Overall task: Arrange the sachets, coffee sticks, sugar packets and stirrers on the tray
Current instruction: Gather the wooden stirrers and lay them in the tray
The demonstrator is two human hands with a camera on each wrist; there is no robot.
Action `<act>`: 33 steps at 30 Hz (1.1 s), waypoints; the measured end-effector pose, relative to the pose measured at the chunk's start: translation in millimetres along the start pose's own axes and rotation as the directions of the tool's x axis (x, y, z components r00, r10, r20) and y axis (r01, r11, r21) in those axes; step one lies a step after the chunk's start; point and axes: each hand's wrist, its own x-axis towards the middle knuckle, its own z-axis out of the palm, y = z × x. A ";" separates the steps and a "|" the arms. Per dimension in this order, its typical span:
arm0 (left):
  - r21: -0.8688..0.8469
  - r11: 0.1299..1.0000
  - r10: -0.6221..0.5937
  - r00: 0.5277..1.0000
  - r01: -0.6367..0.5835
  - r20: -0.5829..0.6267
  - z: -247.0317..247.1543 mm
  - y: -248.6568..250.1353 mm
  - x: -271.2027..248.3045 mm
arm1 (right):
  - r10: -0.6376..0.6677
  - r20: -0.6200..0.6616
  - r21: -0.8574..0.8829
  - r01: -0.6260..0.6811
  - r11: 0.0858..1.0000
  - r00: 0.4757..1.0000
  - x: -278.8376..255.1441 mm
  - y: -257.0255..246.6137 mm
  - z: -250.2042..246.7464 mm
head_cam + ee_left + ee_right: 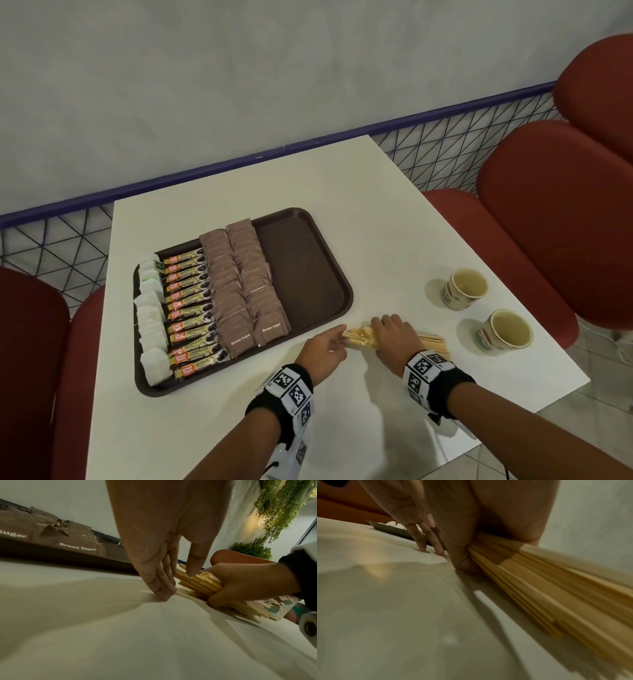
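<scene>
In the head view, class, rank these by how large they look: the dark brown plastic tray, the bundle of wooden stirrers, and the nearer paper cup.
1. Dark brown plastic tray
2. Bundle of wooden stirrers
3. Nearer paper cup, close to the bundle in apparent size

Bare forearms, banded wrists
Black wristbands (435, 380) carry white blocks printed with black square markers; thin black cables trail below.
</scene>
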 end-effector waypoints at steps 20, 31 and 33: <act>-0.286 0.954 -0.031 0.924 -0.086 -0.382 -82.6 -22.4 -41.2 | -0.091 -0.140 0.988 0.146 0.055 0.986 25.9 -51.9 -131.0; -0.912 0.363 -0.186 0.944 -0.191 -0.271 -110.2 16.0 -50.1 | -0.187 -0.161 0.967 0.117 -0.225 0.969 40.3 -145.8 -158.2; -0.919 0.345 -0.158 0.953 -0.194 -0.260 -110.3 15.0 -53.6 | -0.214 -0.184 0.969 0.140 -0.203 0.959 36.3 -150.5 -154.9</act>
